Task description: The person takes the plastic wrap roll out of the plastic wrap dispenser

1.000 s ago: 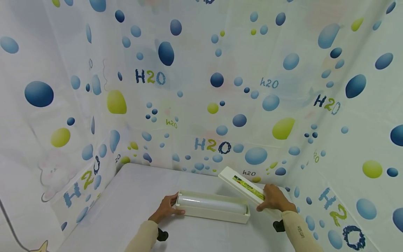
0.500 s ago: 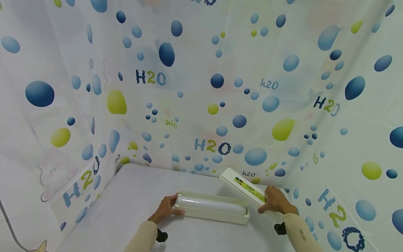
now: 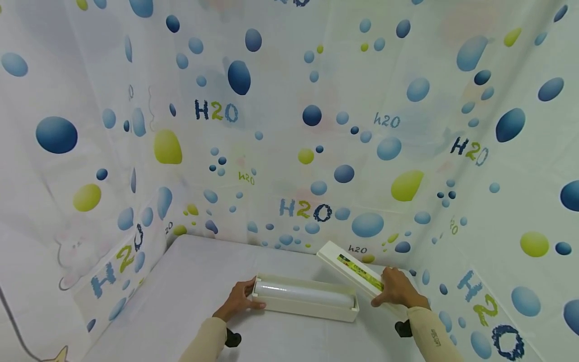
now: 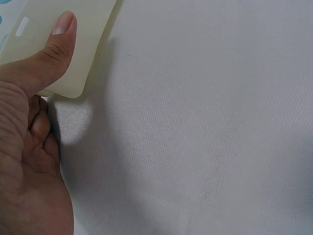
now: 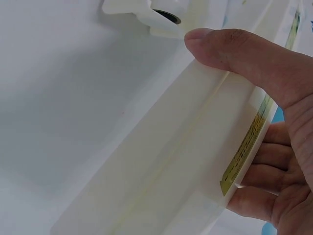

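A long cream-coloured plastic box (image 3: 312, 308) lies uncovered on the white-covered table. Inside it rests a shiny, pale roll (image 3: 303, 293) that looks like cling film. My left hand (image 3: 239, 298) grips the box's left end, the thumb flat on its front wall and the curled fingers partly hidden behind. To the right, my right hand (image 3: 399, 288) holds the matching long lid (image 3: 332, 251) slanted, apart from the box. A green and yellow label (image 3: 359, 272) runs along the lid. In the right wrist view the thumb (image 5: 230, 46) presses one side while the fingers (image 5: 264, 174) curl round the labelled side.
White sheeting (image 3: 271, 90) with blue and green drops and "H2O" lettering hangs at the back and both sides. The table (image 3: 203, 271) reaches to its foot. A dark piece (image 3: 232, 338) sits at the left wrist, another (image 3: 402, 329) at the right.
The lid in my right hand has shifted very slightly right and down. My left hand and the box have stayed in place.
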`<control>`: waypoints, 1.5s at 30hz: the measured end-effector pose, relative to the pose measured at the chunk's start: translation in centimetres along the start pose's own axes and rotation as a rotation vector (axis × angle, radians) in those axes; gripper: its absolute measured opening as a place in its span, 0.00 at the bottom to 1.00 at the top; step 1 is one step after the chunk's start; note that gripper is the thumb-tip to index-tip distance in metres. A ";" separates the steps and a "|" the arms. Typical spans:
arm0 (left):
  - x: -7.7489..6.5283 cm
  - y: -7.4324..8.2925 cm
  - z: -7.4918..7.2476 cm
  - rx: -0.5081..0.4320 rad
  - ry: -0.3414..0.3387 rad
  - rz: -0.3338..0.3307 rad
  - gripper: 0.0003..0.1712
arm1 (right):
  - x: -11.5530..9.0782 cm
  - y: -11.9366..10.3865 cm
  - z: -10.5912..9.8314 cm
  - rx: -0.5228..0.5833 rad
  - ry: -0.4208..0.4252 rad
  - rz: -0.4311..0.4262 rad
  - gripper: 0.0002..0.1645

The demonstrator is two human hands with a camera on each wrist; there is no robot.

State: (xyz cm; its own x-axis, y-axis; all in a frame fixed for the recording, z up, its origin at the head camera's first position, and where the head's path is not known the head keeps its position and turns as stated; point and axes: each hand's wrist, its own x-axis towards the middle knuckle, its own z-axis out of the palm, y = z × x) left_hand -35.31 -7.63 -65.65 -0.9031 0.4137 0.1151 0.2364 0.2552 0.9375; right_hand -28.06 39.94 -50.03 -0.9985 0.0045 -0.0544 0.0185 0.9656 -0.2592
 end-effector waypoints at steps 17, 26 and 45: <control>0.1 -0.5 -0.2 0.015 -0.002 0.044 0.58 | -0.1 0.3 0.1 0.000 -0.020 0.022 0.42; -0.1 -0.1 -0.2 0.018 0.003 0.020 0.57 | -0.2 0.4 0.0 0.006 -0.010 0.009 0.42; 0.3 -0.3 -0.1 0.013 -0.005 -0.010 0.57 | -0.6 0.9 0.2 0.038 -0.006 0.013 0.42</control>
State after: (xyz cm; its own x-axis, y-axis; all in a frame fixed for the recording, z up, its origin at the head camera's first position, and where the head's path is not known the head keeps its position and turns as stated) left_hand -35.71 -7.64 -65.87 -0.9036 0.4157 0.1038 0.2320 0.2712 0.9341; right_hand -27.48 40.73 -50.41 -0.9978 0.0148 -0.0641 0.0331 0.9550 -0.2948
